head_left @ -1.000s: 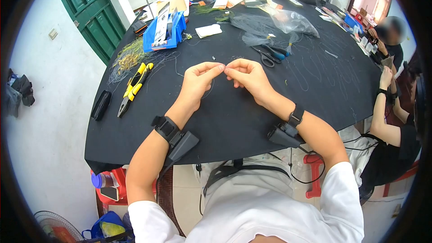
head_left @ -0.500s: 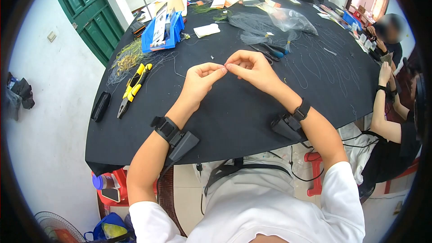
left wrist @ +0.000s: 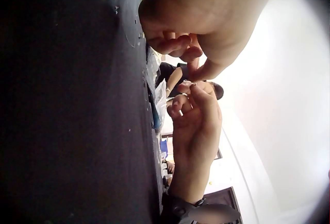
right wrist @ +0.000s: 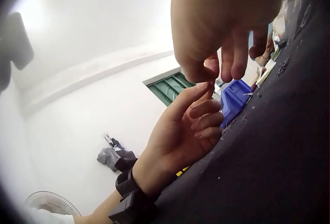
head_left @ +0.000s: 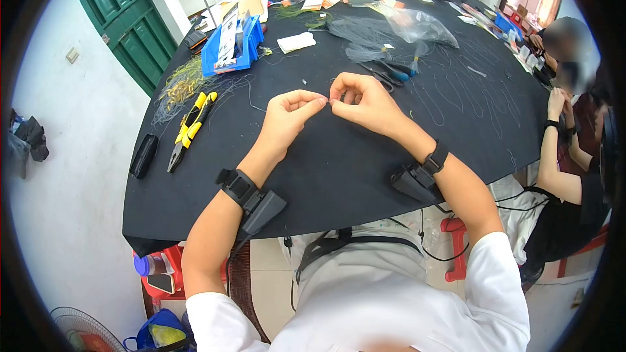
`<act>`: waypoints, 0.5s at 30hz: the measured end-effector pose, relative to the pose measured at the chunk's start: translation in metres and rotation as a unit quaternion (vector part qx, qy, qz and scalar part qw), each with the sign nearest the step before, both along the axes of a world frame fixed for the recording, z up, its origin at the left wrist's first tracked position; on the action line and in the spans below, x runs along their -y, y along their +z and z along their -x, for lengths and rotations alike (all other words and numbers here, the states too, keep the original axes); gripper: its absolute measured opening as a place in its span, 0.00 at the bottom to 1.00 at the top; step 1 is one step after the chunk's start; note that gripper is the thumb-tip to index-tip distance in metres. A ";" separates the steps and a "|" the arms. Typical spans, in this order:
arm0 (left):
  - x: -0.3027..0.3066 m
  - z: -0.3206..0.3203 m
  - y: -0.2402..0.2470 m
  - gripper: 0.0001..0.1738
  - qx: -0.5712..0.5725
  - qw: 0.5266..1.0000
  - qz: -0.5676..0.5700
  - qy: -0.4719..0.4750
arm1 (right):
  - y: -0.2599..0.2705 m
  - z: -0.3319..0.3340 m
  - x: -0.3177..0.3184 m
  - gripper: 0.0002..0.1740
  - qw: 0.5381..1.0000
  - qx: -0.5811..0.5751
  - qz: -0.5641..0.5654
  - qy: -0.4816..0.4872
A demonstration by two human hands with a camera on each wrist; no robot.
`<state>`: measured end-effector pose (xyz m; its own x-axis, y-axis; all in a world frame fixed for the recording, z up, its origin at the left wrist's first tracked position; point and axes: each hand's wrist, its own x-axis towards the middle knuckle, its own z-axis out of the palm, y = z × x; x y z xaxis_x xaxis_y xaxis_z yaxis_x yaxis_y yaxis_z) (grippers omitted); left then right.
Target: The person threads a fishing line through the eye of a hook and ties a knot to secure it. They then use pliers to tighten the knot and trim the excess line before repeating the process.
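My left hand (head_left: 285, 117) and right hand (head_left: 370, 105) are held up over the black-covered table, thumbs and forefingers pinched almost tip to tip. A tiny dark piece (left wrist: 193, 84) shows at the right thumb tip in the left wrist view; I cannot tell its kind. A thin clear line (head_left: 253, 99) runs over the cloth toward the left hand, whose fingertips pinch too finely for the held part to show. The other fingers of both hands are loosely curled. In the right wrist view the left thumb and forefinger meet just under the right fingertips.
Yellow-black pliers (head_left: 189, 127) and a black case (head_left: 144, 156) lie left, below a blue bin (head_left: 229, 49) and tangled yellowish strands (head_left: 181, 85). Beyond the right hand are scissors (head_left: 386, 74), bundled clear line (head_left: 365, 36) and a plastic bag (head_left: 427, 29). Other people sit around the table.
The right hand has risen slightly and turned at the wrist, its forefinger now arched higher. The left hand stays nearly in place. Fingertips remain close together throughout.
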<state>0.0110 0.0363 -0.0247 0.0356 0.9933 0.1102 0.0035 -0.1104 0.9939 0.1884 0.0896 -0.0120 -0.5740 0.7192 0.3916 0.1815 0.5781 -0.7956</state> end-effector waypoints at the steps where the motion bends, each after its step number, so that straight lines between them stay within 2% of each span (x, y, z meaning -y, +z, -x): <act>1: 0.000 -0.001 0.001 0.08 0.004 1.000 0.003 0.008 | -0.001 0.000 -0.001 0.07 1.000 -0.009 0.008 0.000; 3: 0.001 -0.002 0.003 0.08 0.013 1.000 0.008 0.024 | -0.004 0.000 -0.005 0.04 0.999 -0.025 0.024 0.001; 6: -0.001 0.002 0.000 0.08 0.035 0.999 0.007 0.021 | -0.006 0.002 -0.008 0.03 0.988 -0.095 0.115 0.025; 9: -0.002 0.002 0.000 0.08 0.039 0.999 0.005 0.025 | -0.006 0.001 -0.008 0.04 0.985 -0.104 0.129 0.048; 12: 0.000 0.002 0.002 0.09 0.035 0.999 0.017 0.027 | 0.008 -0.001 -0.009 0.05 0.977 -0.130 0.168 0.009; 15: -0.003 0.004 -0.003 0.10 0.050 0.998 0.015 0.032 | 0.036 0.002 -0.038 0.09 0.987 -0.049 0.155 -0.006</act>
